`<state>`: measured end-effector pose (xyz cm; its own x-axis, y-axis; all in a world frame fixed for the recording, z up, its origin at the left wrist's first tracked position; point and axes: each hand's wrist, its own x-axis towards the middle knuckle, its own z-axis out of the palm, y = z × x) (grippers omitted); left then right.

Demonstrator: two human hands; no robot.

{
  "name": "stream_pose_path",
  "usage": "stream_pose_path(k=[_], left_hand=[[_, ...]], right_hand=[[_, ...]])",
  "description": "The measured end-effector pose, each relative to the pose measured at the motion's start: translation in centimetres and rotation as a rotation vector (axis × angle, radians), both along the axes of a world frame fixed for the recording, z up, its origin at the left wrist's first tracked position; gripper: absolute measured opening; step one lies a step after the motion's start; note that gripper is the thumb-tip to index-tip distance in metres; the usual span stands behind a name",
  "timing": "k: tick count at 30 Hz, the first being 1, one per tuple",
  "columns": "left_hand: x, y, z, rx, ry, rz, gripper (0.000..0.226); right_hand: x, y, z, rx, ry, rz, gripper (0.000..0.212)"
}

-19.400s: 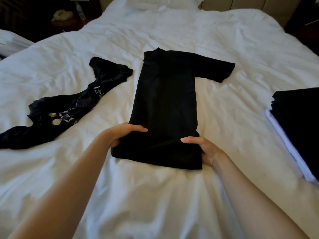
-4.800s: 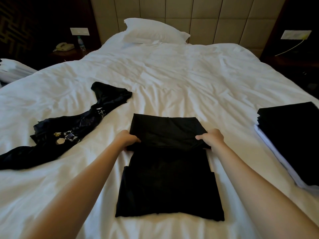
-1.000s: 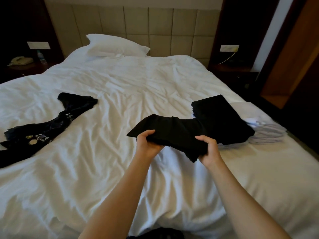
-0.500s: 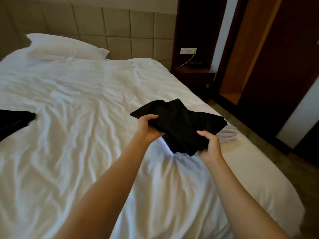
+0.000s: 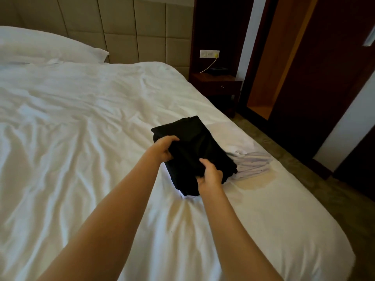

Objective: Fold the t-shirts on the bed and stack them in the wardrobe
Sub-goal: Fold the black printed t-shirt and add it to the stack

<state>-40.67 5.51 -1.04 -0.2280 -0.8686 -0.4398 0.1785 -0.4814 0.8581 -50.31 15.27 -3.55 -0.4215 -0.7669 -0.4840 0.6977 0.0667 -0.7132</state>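
A folded black t-shirt rests on top of a stack of folded shirts near the right edge of the white bed. The lower layers of the stack are white and stick out to the right. My left hand grips the black shirt's left edge. My right hand pinches its near edge. The open wardrobe, with an orange-wood interior, stands beyond the bed on the right.
A dark nightstand with a wall socket and cable above it sits between the headboard and the wardrobe. A white pillow lies at the head of the bed. Carpeted floor runs along the bed's right side.
Both hands carried the folded black shirt to the right and lowered it onto the stack. My view turned right, so the unfolded dark garment on the left has left the frame.
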Motion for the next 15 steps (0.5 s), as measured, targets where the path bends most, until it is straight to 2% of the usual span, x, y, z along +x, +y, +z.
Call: stream_pose_path(k=[2, 5, 8, 10, 15], left_hand=[[0.1, -0.3, -0.8, -0.007, -0.009, 0.043, 0.004], [0.3, -0.8, -0.5, -0.042, -0.021, 0.084, 0.029], [0.6, -1.0, -0.4, -0.083, -0.061, 0.109, 0.036], [0.7, -0.8, -0.6, -0.123, -0.159, 0.088, 0.043], [0.9, 1.4, 0.1, -0.257, -0.500, 0.035, 0.084]], right_hand=[[0.3, 0.0, -0.2, 0.029, 0.031, 0.019, 0.062], [0.6, 0.0, 0.8, 0.020, 0.044, 0.091, 0.051], [1.0, 0.4, 1.2, 0.020, 0.076, 0.153, 0.046], [1.1, 0.7, 1.0, 0.064, 0.138, 0.148, 0.045], [1.8, 1.8, 1.2, 0.209, 0.426, 0.041, 0.061]])
